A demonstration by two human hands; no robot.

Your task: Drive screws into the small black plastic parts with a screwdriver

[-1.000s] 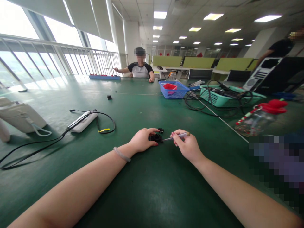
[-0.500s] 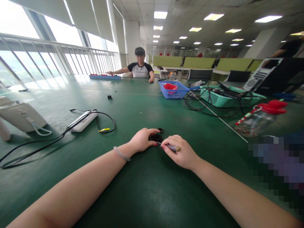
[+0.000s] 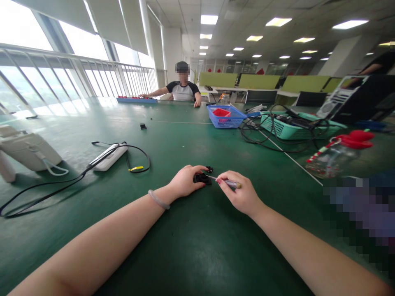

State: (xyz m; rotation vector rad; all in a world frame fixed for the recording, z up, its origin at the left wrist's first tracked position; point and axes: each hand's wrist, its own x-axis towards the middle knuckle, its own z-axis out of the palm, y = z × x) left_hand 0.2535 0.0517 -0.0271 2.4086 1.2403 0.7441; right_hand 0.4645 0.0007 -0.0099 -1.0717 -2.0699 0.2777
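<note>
My left hand [image 3: 187,181] is closed around the left side of a small black part [image 3: 202,178] that rests on the green table [image 3: 185,246]. Its thumb and fingers grip the part from near and far sides. A smaller black piece [image 3: 210,169] lies just beyond, close to the left fingertips. My right hand [image 3: 240,193] pinches a screwdriver [image 3: 232,183] by its clear, yellowish-ended handle. The thin shaft points left, its tip at or very near the right end of the black part; contact cannot be made out.
To the left lie a white power bank-like box [image 3: 109,157] with black cable and a pale pouch [image 3: 29,150]. A blue basket [image 3: 226,120], a green basket [image 3: 286,130] with cables and a red-lidded bottle [image 3: 331,158] stand right. Across the table sits a person [image 3: 182,90].
My right hand has shifted right and slightly up with the screwdriver, whose tip has moved from the part's near side to its right end. The left hand stays almost still.
</note>
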